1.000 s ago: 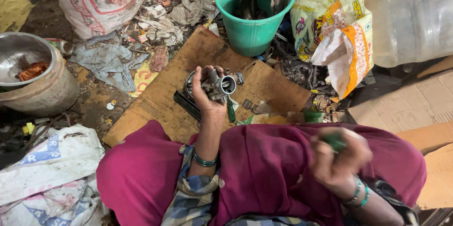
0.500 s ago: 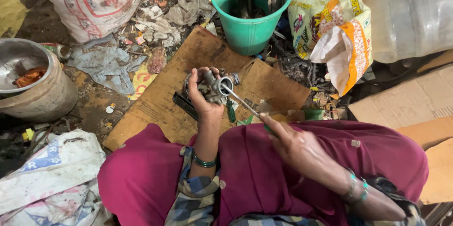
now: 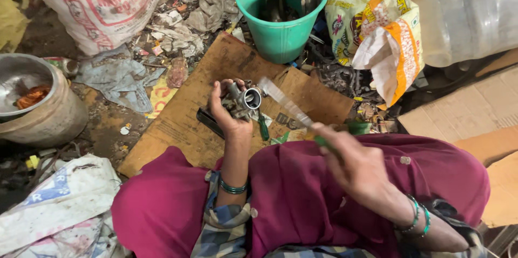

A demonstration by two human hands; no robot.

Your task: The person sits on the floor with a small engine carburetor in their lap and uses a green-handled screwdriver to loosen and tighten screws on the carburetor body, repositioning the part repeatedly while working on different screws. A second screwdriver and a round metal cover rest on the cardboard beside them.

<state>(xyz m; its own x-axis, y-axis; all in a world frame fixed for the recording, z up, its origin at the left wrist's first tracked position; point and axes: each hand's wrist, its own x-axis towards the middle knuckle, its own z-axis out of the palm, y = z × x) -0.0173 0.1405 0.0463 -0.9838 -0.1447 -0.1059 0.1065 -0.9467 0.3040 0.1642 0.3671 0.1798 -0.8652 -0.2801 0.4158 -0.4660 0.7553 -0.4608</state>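
Observation:
My left hand (image 3: 225, 113) grips a small grey metal engine part (image 3: 243, 100) with a round opening, held above a piece of brown cardboard (image 3: 183, 123). My right hand (image 3: 359, 169) holds a screwdriver (image 3: 291, 108) with a green handle; its blurred shaft points up and left, with the tip close to the metal part. A second green-handled tool (image 3: 263, 126) lies on the cardboard just below the part. My knees in dark pink cloth (image 3: 302, 204) fill the lower view.
A green bucket (image 3: 280, 31) with curved metal pieces stands beyond the cardboard. A metal pot (image 3: 46, 112) sits at left, printed sacks (image 3: 97, 4) and rags at upper left, yellow bags (image 3: 377, 31) and a clear plastic jug (image 3: 469, 10) at right.
My right hand rose from my lap with the screwdriver and swung its tip toward the metal part. My left hand kept the part in about the same place.

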